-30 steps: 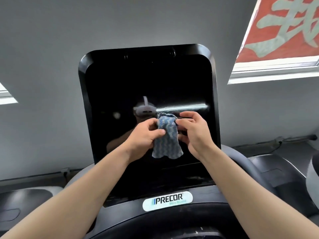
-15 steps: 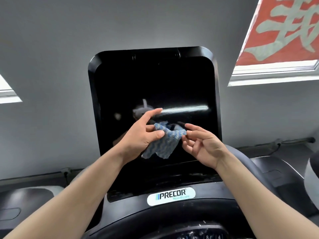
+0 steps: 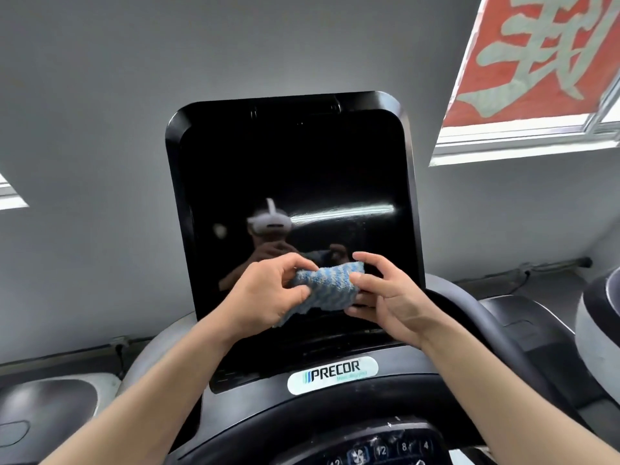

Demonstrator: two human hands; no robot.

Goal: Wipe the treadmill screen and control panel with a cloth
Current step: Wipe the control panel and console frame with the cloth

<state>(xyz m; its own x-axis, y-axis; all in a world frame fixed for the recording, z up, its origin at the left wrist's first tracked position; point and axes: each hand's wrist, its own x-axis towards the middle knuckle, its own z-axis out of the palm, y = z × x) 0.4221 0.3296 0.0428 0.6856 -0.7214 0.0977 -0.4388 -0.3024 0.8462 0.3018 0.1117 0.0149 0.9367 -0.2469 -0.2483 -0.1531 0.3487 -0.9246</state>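
Note:
A blue and white striped cloth (image 3: 327, 288) is stretched between my two hands in front of the lower part of the black treadmill screen (image 3: 295, 169). My left hand (image 3: 268, 293) pinches its left end between thumb and fingers. My right hand (image 3: 385, 297) holds its right end, thumb on top and fingers underneath. The cloth is held off the glass. The control panel (image 3: 379, 448) with numbered buttons shows at the bottom edge of the view.
A white PRECOR label (image 3: 332, 374) sits below the screen. Curved grey handrails (image 3: 476, 317) flank the console. Neighbouring machines (image 3: 600, 317) stand to the right and left. A window with a red banner (image 3: 536, 55) is at upper right.
The cloth was bunched and hanging down; now both hands have pulled it out sideways. My right hand has taken hold of its right end. The view has tilted down, showing the control panel.

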